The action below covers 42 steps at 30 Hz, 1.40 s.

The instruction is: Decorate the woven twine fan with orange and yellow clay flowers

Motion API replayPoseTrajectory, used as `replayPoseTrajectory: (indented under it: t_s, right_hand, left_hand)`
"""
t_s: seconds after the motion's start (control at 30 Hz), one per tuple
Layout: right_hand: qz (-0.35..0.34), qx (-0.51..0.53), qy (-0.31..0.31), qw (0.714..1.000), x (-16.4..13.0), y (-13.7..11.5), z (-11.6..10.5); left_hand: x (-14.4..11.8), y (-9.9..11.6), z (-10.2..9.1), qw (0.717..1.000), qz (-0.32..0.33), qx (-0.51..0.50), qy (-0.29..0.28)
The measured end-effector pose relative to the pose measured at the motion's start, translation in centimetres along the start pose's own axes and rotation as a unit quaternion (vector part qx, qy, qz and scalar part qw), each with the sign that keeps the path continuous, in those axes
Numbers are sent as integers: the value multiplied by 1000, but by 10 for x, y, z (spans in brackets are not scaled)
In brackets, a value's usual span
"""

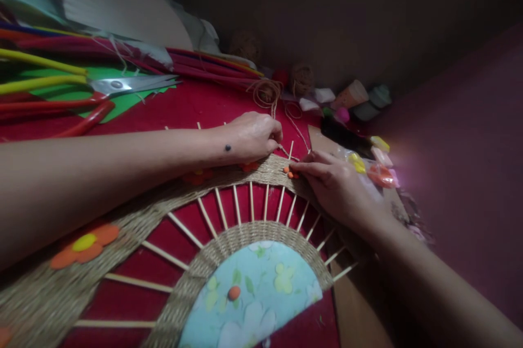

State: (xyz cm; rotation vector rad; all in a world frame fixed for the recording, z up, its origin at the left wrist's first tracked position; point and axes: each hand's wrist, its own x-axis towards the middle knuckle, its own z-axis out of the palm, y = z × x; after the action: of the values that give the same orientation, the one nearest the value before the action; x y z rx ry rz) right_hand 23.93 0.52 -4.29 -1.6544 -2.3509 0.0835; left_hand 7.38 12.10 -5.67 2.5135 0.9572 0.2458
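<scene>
Twine: the thin cord (pixel 285 150) runs short and slanting between the two hands, just along the outer edge of the woven fan (pixel 267 172).
Left hand: left hand (pixel 255 134) sits over the fan's outer rim, palm down, forearm across the band; grip narrow, fingertips pinched, apparently on the twine.
Right hand: right hand (pixel 339 180) comes in from the lower right, finger pointing left at the small orange pieces (pixel 289 172) on the band, touching or nearly; grip narrow, but cannot tell whether anything is pinched.
Nearer hand: right to the orange pieces; the left lies to their upper left, near.
Fan lie: flat on the table (pixel 220 103), below both hands; outer band arches from lower left, up past the fingers, then down to the right. Sticks (pixel 267 202) spread like spokes from the inner ring round the blue flowered half-disc (pixel 265 277).
Stick tip: one pokes past the rim between the hands, close to the cord.
Twine supply: coil (pixel 266 92) lies beyond the left hand; another loose strand drops to the right hand's knuckles.
Right limit: packets (pixel 382 176) near that hand, wall (pixel 469 130) farther off.
Left limit: yellow-handled scissors (pixel 116 85) and red-handled scissors (pixel 87 102) beyond the left forearm.
Room: red cloth shows between scissors and coil; the gap between the hands is tight.
</scene>
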Motion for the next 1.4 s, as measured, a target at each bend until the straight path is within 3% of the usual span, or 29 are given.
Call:
replayPoseTrajectory:
  t_s: [0.27,0.4,0.47,0.6,0.67,0.87,1.0,1.13,1.2,1.23,1.4]
  right_hand:
    - [-8,-21,38,999,0,-1,-5]
    - [-36,-23,95,995,-9,-23,-10]
    - [-75,6,57,996,-17,-43,-14]
    - [-170,119,-82,975,-28,-80,-15]
    - [-186,130,-112,967,-30,-90,-9]
    - [-242,137,-8,961,-37,-99,13]
    - [-196,153,-50,967,-28,-84,-5]
    - [-23,123,17,992,-1,-43,-26]
    - [56,100,66,991,10,-22,-26]
    - [76,99,56,991,15,-13,-24]
    - [56,104,18,993,19,2,-6]
  left_hand:
    - [1,-1,1,1000,12,-6,-1]
    - [0,0,1,1000,11,-9,0]
    - [-1,0,1,1000,10,-11,0]
    - [-2,1,1,1000,2,-18,0]
    - [-1,1,1,1000,2,-20,-1]
    - [0,0,0,1000,15,-20,-2]
    - [0,0,0,1000,8,-19,-5]
    - [0,-2,2,1000,15,-27,4]
    - [0,-3,3,999,17,-27,6]
    - [0,-3,3,1000,15,-26,7]
    - [0,-1,2,1000,7,-20,2]
